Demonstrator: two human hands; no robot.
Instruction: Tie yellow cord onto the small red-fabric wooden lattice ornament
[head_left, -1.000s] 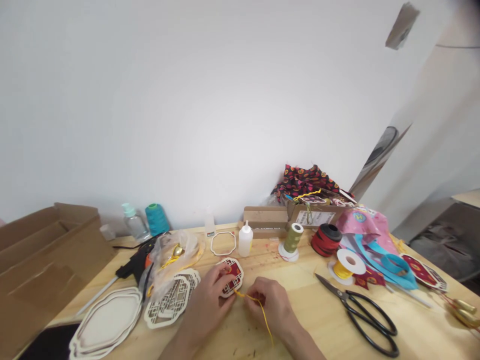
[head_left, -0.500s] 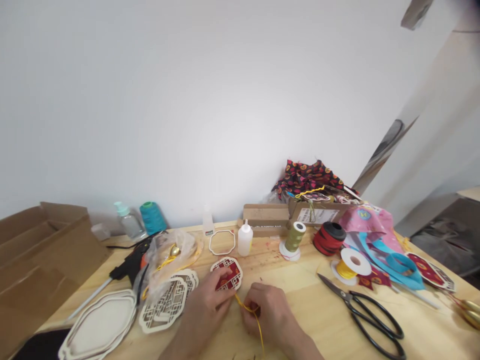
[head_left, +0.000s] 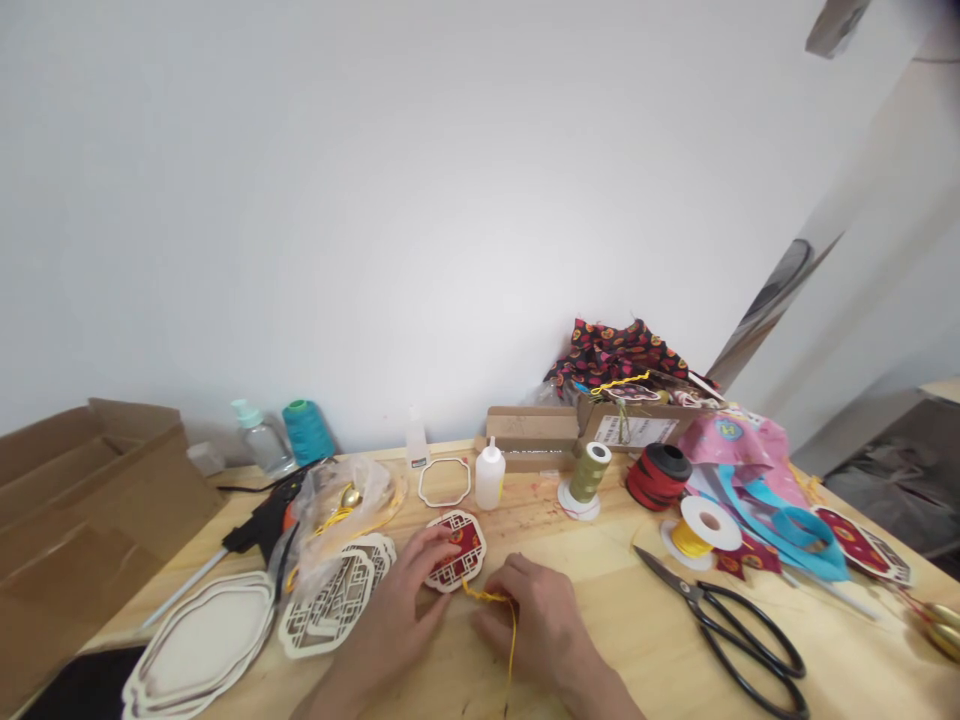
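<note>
My left hand (head_left: 401, 605) rests on the wooden table (head_left: 645, 620) with its fingertips pressed on a small red ornament with a white lattice frame (head_left: 459, 550). My right hand (head_left: 536, 615) lies just right of it, fingers curled and pinching a thin yellow cord (head_left: 510, 630) that runs from the ornament's lower edge toward me. Both hands are closed on what they hold.
White lattice cut-outs (head_left: 334, 605) and plain white frames (head_left: 206, 645) lie left of my hands, a glue gun (head_left: 259, 525) behind them. A glue bottle (head_left: 490, 478), thread spools (head_left: 589, 478), black scissors (head_left: 724, 625), ribbons and cardboard boxes (head_left: 82, 500) crowd the table.
The view has shifted slightly. My left fingers have slid on the ornament and my right hand has drawn the yellow cord in closer to it.
</note>
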